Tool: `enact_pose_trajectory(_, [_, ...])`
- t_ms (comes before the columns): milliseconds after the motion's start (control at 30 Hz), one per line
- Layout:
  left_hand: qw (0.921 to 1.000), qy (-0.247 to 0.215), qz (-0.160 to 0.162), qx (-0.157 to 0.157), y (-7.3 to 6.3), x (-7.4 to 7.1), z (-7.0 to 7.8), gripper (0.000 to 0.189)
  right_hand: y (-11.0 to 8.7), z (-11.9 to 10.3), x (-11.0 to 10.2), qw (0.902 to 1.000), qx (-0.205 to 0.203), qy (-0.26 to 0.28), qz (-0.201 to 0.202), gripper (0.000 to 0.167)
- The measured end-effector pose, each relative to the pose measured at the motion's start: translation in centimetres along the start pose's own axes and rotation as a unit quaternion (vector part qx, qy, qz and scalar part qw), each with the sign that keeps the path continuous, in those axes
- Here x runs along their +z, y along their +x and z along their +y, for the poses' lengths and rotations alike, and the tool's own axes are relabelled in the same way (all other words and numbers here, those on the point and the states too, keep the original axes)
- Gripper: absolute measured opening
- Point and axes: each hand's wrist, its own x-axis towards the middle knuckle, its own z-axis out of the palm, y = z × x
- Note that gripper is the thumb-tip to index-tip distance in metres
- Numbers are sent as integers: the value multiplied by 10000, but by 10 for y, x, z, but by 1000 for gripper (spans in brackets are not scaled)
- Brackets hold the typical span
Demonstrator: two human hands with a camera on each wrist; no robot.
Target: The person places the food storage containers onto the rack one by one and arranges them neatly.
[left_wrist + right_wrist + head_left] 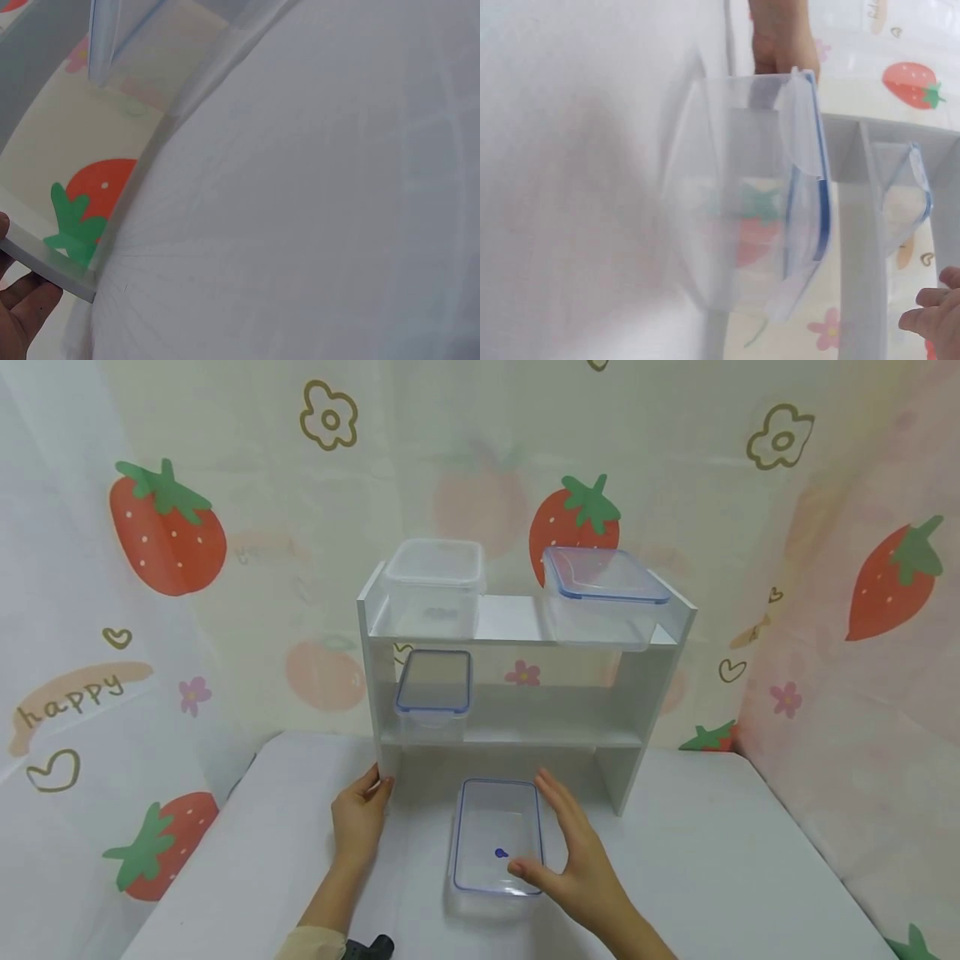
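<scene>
A clear food container (497, 839) with a blue-edged lid lies on the white table before a white two-tier shelf (551, 745). Low on the shelf's left side panel (46, 264), my left hand (358, 822) pinches the front edge, thumb on one face and fingers on the other. My right hand (581, 860) is spread at the container's right side, its thumb overlapping the lid in the head view. Its fingers (931, 313) hold nothing. In the right wrist view the same container (742, 150) stands large in front, with the left hand partly hidden behind it.
On the shelf's top stand a container with a whitish lid (435, 589) at left and a blue-rimmed container (603, 597) at right. A smaller blue-rimmed container (433, 693) sits on the middle board's left end. Behind hangs a strawberry-print cloth (465, 460). A black object (371, 947) shows near the left wrist.
</scene>
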Motion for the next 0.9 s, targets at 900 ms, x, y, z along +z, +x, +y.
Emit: enact_pose_trajectory(900, [9999, -90, 68, -90, -2, 0, 4, 39, -42, 50, 17, 9955, 838, 400, -184, 100])
